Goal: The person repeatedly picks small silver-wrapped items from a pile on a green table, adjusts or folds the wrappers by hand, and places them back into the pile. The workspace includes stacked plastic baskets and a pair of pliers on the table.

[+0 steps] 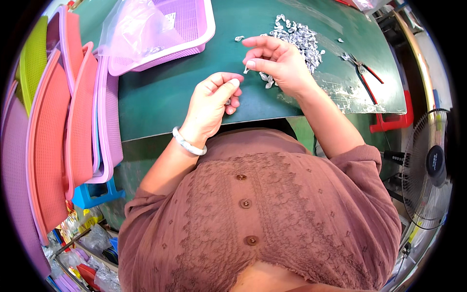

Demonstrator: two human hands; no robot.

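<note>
My left hand is closed, thumb against the bent index finger, above the front part of the green table. Between its curled fingers shows a bit of a small silver metal piece. Just to the right and farther off, my right hand pinches another small silver piece between thumb and fingertip, the other fingers loosely bent. Behind and beside that hand lies a pile of small clasp-like silver metal pieces, partly covered by it. One loose piece lies left of the right fingertips.
A purple mesh basket with a clear plastic bag stands on the table at the far left. Red-handled pliers lie at right. Stacked coloured baskets line the left side; a fan stands at right.
</note>
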